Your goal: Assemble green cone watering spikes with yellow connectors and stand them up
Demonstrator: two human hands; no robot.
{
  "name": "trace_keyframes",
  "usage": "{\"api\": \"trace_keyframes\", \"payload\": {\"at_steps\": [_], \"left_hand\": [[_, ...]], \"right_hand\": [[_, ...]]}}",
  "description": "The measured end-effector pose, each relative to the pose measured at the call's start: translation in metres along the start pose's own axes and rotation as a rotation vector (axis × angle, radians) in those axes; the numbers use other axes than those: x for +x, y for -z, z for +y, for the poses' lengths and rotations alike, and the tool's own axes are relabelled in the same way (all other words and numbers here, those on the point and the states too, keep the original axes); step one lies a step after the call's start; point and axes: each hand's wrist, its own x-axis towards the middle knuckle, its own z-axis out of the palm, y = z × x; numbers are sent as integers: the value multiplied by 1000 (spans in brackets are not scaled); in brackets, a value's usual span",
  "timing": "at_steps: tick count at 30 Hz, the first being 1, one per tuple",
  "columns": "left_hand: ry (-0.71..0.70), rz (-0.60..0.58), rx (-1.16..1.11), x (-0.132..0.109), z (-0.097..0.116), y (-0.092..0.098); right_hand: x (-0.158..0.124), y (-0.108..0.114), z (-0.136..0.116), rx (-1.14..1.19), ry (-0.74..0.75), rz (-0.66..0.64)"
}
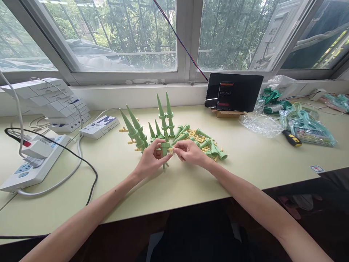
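1. A pale yellow, smooth tabletop is placed below wide, grey-framed glass windows, through which trees are seen.
2. On it, white cardboard boxes are stacked at the left; a black flat-screen tablet is propped near the windows.
3. Above the tabletop, a light green plastic spike is held roughly upright, gripped by the left hand.
4. At its side, a small yellow plastic fitting is pinched by the right hand.
5. The spike is partly covered by fingers, and the fitting mostly; whether they are joined cannot be told.
6. Both forearms are cut off below; the dark space under the tabletop is hardly made out.
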Motion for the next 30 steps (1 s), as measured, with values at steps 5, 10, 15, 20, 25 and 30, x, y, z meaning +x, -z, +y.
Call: {"api": "trace_keyframes", "payload": {"at_steps": [5,10,15,20,25,30], "left_hand": [[-7,3,1,0,0,0],[-14,5,8,0,-1,0],[-14,6,27,0,-2,0],[-26,17,53,0,-1,0],[-29,17,61,0,-1,0],[-28,13,58,0,-2,0]], "right_hand": [[0,0,-1,36,-32,-4],[0,-1,-1,60,-56,-3],[1,-2,1,91,-65,-5],[1,-1,4,121,-83,-17],[2,-1,4,138,-92,-24],[2,-1,3,135,-93,-21]]}}
